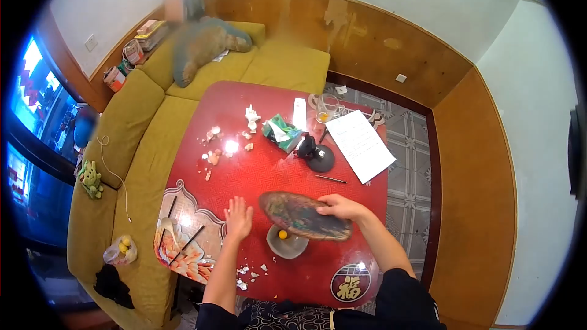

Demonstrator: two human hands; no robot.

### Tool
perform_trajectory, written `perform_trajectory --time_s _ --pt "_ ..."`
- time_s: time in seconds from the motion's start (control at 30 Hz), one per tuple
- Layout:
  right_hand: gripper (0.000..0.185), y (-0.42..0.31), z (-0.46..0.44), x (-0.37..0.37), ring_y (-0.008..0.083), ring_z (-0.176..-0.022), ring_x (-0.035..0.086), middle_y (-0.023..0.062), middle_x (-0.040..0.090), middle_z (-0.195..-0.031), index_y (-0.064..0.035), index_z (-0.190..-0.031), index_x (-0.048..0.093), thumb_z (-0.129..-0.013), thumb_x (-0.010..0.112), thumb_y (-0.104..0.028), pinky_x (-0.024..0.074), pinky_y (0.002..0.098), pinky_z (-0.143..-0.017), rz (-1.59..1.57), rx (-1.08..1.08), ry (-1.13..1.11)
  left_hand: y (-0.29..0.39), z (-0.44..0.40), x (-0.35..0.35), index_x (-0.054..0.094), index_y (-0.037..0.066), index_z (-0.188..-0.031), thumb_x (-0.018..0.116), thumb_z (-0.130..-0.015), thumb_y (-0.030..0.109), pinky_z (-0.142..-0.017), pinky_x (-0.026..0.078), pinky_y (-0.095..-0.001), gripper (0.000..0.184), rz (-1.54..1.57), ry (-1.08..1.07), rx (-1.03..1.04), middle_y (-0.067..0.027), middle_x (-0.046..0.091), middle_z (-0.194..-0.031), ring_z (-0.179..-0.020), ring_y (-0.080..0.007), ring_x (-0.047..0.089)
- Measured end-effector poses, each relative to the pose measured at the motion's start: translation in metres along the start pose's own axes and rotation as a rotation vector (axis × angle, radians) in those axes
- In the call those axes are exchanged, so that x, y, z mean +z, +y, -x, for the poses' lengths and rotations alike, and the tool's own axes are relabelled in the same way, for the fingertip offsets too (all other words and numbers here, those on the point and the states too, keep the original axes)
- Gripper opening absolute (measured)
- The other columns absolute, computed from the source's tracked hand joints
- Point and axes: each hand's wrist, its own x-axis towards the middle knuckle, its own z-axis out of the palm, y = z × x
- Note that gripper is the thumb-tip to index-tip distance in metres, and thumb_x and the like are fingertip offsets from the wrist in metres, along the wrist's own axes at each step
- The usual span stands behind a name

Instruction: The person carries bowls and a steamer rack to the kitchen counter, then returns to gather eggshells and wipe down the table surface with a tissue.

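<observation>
Grey and holding a round yellow thing [282,234], a bowl [287,248] is standing on the red worktop [364,198]. Clamped on its edge, the right hand [340,207] is holding a dark oval board [299,215], hiding part of the bowl. The left hand [239,218] is extending beside it, fingers slightly apart.

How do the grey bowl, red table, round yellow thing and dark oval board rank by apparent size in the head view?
1. Red table
2. Dark oval board, held raised in the right hand, so nearness may enlarge it
3. Grey bowl, partly hidden
4. Round yellow thing
</observation>
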Motion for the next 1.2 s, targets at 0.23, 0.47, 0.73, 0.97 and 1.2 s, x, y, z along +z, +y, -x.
perform_trajectory --time_s 0.23,0.47,0.73,0.97,1.2 --pt "0.025 0.121 0.031 -0.082 0.0127 -0.088 0.056 0.0043 0.061 -0.1 0.0001 -0.112 0.053 -0.089 0.051 -0.009 0.0443 0.0275 -0.08 -0.521 -0.229 0.75 -0.014 0.036 -0.008 0.041 0.002 -0.129 0.045 -0.089 0.033 -0.107 0.013 -0.0497 0.051 0.041 0.158 0.002 -0.0201 0.034 -0.137 -0.133 -0.0354 0.019" --pt "0.026 0.203 -0.039 -0.166 0.0174 -0.093 0.054 0.0072 0.06 -0.104 0.0011 -0.114 0.053 -0.09 0.048 -0.009 0.0406 0.0281 -0.084 -0.526 -0.173 1.214 -0.005 0.097 0.016 0.059 0.0 -0.104 0.061 -0.077 0.013 -0.091 0.039 -0.0424 0.03 0.3 0.118 0.006 -0.0206 0.058 -0.103 -0.101 -0.0352 0.051" --pt "0.029 0.191 -0.048 -0.154 0.0171 -0.094 0.055 0.0057 0.058 -0.106 0.0009 -0.118 0.051 -0.09 0.048 -0.008 0.0413 0.0289 -0.085 -0.665 -0.259 1.278 -0.005 0.14 0.008 0.061 0.0 -0.103 0.06 -0.078 0.014 -0.075 0.046 -0.0359 0.028 0.327 0.115 -0.095 -0.0186 0.062 -0.089 -0.084 -0.0287 0.059" --pt "0.034 0.235 0.042 -0.083 0.0153 -0.101 0.053 0.0047 0.058 -0.111 0.0013 -0.12 0.05 -0.087 0.051 -0.005 0.0393 0.0271 -0.089 -0.344 -0.265 0.965 0.012 0.144 0.008 0.061 0.002 -0.102 0.06 -0.078 0.014 -0.08 0.045 -0.0383 0.027 0.366 0.05 -0.159 -0.018 0.061 -0.093 -0.088 -0.0319 0.057" --pt "0.029 0.221 0.068 -0.019 0.0308 -0.092 0.053 0.0134 0.057 -0.092 -0.0048 -0.099 0.061 -0.07 0.06 -0.008 0.042 0.0363 -0.083 0.381 0.07 1.086 0.035 0.141 0.01 0.059 0.002 -0.105 0.059 -0.078 0.014 -0.087 0.041 -0.0409 0.03 0.333 -0.004 -0.03 -0.0196 0.06 -0.099 -0.097 -0.0348 0.054"
